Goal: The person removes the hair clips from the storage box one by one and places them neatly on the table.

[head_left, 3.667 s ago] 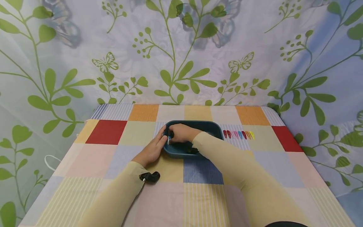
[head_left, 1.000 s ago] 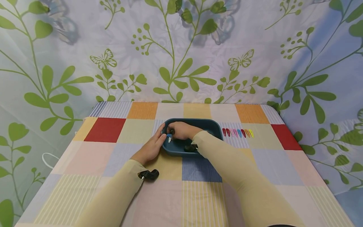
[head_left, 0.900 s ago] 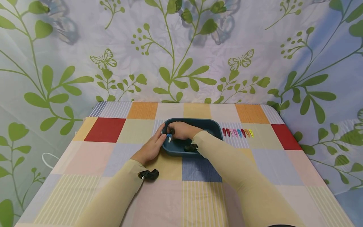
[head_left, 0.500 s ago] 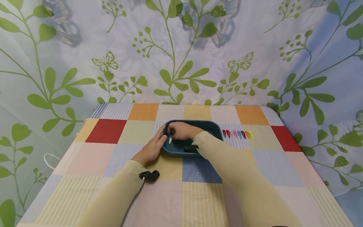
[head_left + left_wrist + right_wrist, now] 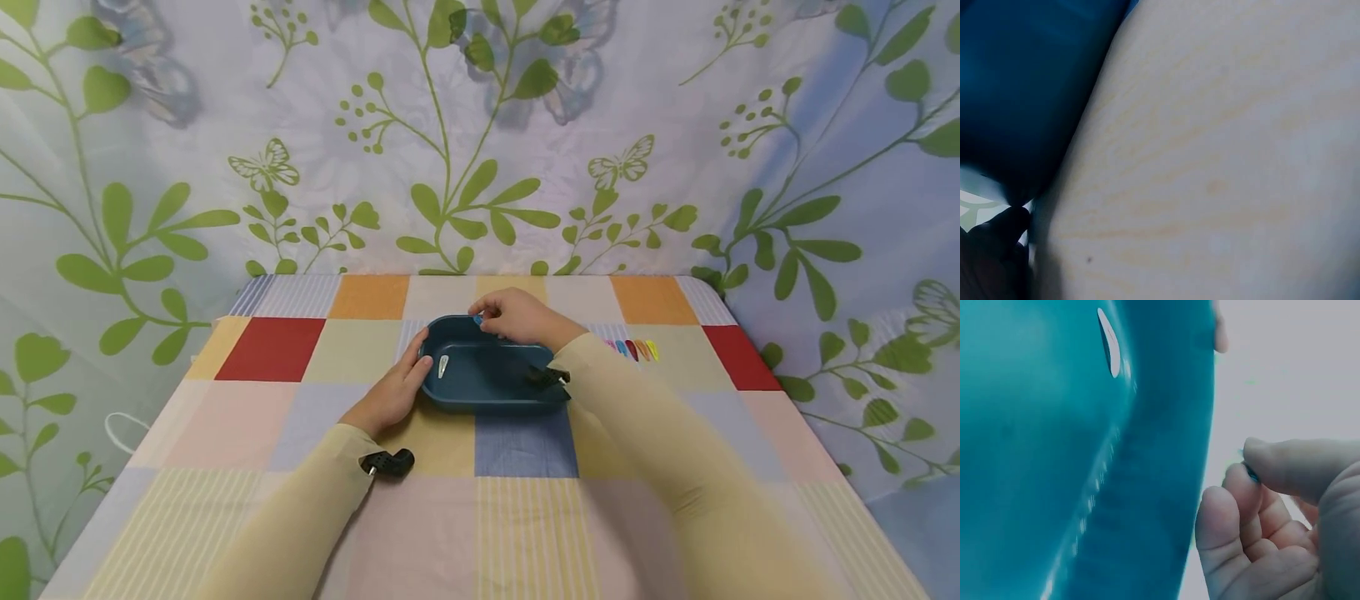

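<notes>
My right hand (image 5: 521, 317) is above the far rim of a dark blue tray (image 5: 495, 407), pinching a small blue hair clip (image 5: 477, 319) between thumb and fingers. In the right wrist view, only a dark blue sliver of this clip (image 5: 1252, 473) shows between the fingertips, beside the tray wall. A white snap hair clip (image 5: 442, 367) lies inside the tray near its left end. My left hand (image 5: 393, 392) rests against the tray's left side, fingers extended along the outside and thumb at the rim. The left wrist view shows mostly cloth and the tray's outer wall (image 5: 1029, 81).
Several coloured snap hair clips (image 5: 632, 349) lie in a row on the patchwork tablecloth (image 5: 532, 533), right of the tray; the right forearm hides part of the row. A leaf-patterned curtain (image 5: 315, 208) hangs behind the table. A white cable (image 5: 123, 433) loops at the left edge.
My right hand has risen from the tray's left end and moved back and right to the far rim, with the blue clip. The white clip is now uncovered. My left hand stays at the tray.
</notes>
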Demonstrator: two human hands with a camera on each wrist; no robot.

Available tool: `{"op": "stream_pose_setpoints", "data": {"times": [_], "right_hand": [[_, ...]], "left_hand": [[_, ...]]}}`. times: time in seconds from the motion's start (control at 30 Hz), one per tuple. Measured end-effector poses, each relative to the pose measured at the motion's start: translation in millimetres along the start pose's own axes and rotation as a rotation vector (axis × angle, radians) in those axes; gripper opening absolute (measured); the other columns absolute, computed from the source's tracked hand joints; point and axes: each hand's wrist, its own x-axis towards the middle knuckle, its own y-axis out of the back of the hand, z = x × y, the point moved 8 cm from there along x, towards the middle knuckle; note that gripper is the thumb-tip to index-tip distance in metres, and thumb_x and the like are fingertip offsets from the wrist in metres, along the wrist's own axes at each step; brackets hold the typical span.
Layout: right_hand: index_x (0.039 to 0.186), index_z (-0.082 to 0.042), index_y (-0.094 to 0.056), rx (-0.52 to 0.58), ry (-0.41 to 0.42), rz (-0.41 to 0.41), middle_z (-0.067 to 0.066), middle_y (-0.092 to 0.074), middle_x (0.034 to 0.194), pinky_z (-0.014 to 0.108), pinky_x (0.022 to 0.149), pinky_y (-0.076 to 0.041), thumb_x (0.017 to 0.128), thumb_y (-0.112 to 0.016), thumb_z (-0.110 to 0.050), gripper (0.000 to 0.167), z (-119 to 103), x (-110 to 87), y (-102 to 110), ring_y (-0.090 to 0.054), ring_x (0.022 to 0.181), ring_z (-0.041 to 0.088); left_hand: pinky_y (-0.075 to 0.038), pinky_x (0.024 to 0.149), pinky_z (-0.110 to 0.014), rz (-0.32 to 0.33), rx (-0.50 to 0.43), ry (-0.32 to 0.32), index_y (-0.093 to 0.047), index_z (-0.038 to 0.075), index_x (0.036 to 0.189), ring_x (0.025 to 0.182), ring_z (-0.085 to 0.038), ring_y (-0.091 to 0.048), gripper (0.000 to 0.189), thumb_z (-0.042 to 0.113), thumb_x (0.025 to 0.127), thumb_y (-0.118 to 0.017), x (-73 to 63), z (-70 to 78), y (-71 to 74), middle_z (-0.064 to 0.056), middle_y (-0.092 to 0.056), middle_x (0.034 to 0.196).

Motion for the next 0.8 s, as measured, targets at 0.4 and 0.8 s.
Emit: {"op": "stream_pose_setpoints", "data": {"times": [0.4,0.8], "right_hand": [[0.145,-0.014,-0.065,0.067,-0.222,0.216,0.015,-0.066,0.137,0.034,0.077,-0.051,0.11,-0.056,-0.024,0.037,90.3,-85.2,79.6,-0.067,0.107,0.031],[0.147,0.002,-0.058,0.084,-0.427,0.282,0.026,-0.055,0.152,0.053,0.106,-0.052,0.109,-0.057,-0.022,0.045,200.7,-157.6,105.5,-0.059,0.133,0.042]], "left_hand": [[-0.016,0.13,-0.06,-0.001,-0.022,0.003,-0.005,0.03,0.171,0.162,-0.039,-0.02,0.06,0.038,0.117,-0.03,-1.2,0.1,-0.6,-0.012,-0.015,0.177],[-0.014,0.13,-0.061,-0.006,-0.026,0.02,-0.003,0.034,0.171,0.162,-0.039,-0.017,0.061,0.04,0.116,-0.03,-3.1,0.5,-4.1,-0.01,-0.012,0.178]]}}
